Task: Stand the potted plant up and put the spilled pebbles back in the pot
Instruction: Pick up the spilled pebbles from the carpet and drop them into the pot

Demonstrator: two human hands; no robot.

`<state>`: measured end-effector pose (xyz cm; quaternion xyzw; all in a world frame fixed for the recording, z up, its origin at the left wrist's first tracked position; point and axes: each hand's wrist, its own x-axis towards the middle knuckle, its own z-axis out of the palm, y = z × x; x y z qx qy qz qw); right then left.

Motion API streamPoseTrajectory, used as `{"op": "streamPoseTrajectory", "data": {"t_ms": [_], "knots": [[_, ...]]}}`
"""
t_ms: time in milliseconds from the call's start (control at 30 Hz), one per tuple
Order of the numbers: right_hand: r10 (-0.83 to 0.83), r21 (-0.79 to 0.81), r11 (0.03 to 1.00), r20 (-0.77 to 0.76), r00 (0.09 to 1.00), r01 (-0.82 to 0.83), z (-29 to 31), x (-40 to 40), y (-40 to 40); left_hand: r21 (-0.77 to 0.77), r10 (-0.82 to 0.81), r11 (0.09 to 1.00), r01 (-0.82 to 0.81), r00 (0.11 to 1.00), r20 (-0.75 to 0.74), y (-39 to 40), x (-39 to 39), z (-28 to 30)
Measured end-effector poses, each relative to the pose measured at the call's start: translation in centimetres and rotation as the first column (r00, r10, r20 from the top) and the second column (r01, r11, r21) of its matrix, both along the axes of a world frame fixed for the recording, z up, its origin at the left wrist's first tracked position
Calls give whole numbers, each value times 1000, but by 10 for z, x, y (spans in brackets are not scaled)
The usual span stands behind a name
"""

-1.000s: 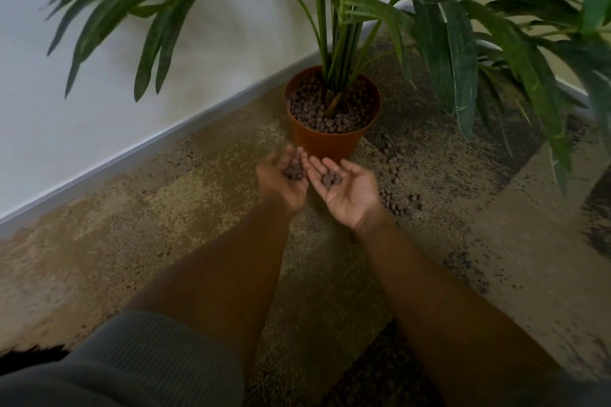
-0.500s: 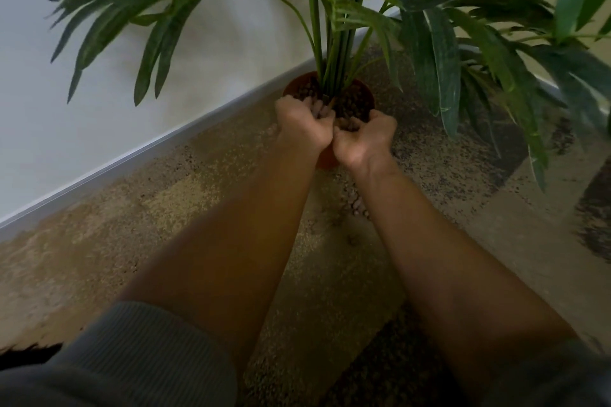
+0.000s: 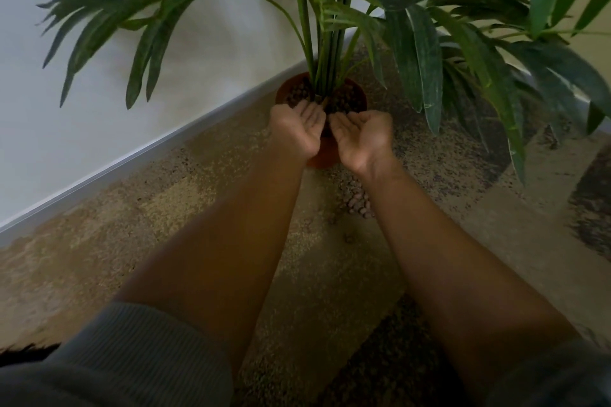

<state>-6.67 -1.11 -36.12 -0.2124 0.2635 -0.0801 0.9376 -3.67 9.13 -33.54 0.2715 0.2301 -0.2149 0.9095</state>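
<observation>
The orange pot (image 3: 322, 155) stands upright on the carpet in the corner where the white wall (image 3: 99, 109) meets its baseboard (image 3: 165, 149), with the plant (image 3: 325, 43) rising straight out of its middle. Brown pebbles (image 3: 297, 94) fill the pot around the stems. Both hands sit over the pot's near rim, side by side and almost touching each other.

The left hand (image 3: 299, 127) is palm-up, its fingers (image 3: 312, 112) nearly straight and close together, reaching over the rim toward the stems; the tips lie at or just above the pebble surface — whether they touch it cannot be told. Nothing shows in the palm.

The right hand (image 3: 362, 135) is also turned palm-up and tipped toward the pot, with its fingers (image 3: 347, 117) loosely curved and relaxed, the tips just over the rim beside the left fingertips. It grips nothing that can be seen.

Nearer the person than the fingers, below the right wrist, a scatter of spilled pebbles (image 3: 357, 203) lies on the carpet (image 3: 205, 208) — well apart from both hands. Long green leaves (image 3: 426, 69) hang to the right of the fingers and others arch out to the left. A grey sleeve (image 3: 109, 363) is pushed up the left forearm.
</observation>
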Motion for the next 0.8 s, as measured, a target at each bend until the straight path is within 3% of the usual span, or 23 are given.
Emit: {"op": "streamPoseTrajectory", "data": {"t_ms": [100,267,367,433,500,600,667,733,800], "knots": [[116,-200,972,-37,993,-121,0,-13,0,87,72,993,-73,997,15,11,-3,-21],[322,-409,804,-310,895,-431,-20,-23,5,285,65,957,-48,997,-50,33,-19,-54],[312,-502,666,-486,817,-552,-44,-22,3,452,3,890,58,991,-134,36,-23,-70],[237,-591,509,-603,761,-626,-63,-20,-2,539,-113,821,186,979,-167,36,-25,-84],[167,-657,292,-681,713,-695,-80,-20,-6,685,-251,667,294,954,-165,35,-25,-104],[94,-691,-79,-723,684,-719,-95,-24,-12,902,-419,298,312,892,-170,33,-25,-132],[53,-654,-314,-736,675,-688,-103,-23,-18,927,-543,187,326,820,-179,31,-27,-142],[38,-602,-451,-750,660,-659,-109,-20,-24,933,-638,126,336,748,-183,30,-30,-147],[25,-557,-505,-773,633,-660,-117,-18,-30,951,-747,28,307,639,-185,30,-34,-149]]}}
